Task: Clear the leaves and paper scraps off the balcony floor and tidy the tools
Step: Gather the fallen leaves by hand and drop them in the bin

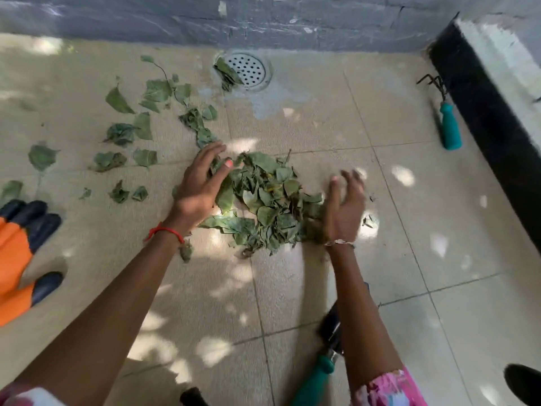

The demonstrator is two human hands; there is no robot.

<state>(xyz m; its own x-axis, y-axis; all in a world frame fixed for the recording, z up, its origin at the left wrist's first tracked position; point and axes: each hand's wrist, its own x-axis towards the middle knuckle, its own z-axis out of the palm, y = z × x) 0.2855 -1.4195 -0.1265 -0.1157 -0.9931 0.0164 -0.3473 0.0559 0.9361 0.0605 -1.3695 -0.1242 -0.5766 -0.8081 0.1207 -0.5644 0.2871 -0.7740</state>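
A heap of green leaves (265,205) lies on the beige tiled floor (307,288) in the middle of the view. My left hand (202,183) presses against the heap's left side with its fingers spread. On the heap's right side my right hand (344,202) stands open, fingers slightly bent, touching the leaves. Several loose leaves (128,133) lie scattered to the left and up toward the drain. A small clump of leaves (227,73) sits at the drain's edge. No paper scraps are plainly visible.
A round perforated drain (248,70) sits by the grey back wall. A teal-handled hand rake (446,121) lies beside the black skirting at right. Another teal-handled tool (317,376) lies under my right forearm. Orange and dark gloves (20,250) rest at the left edge.
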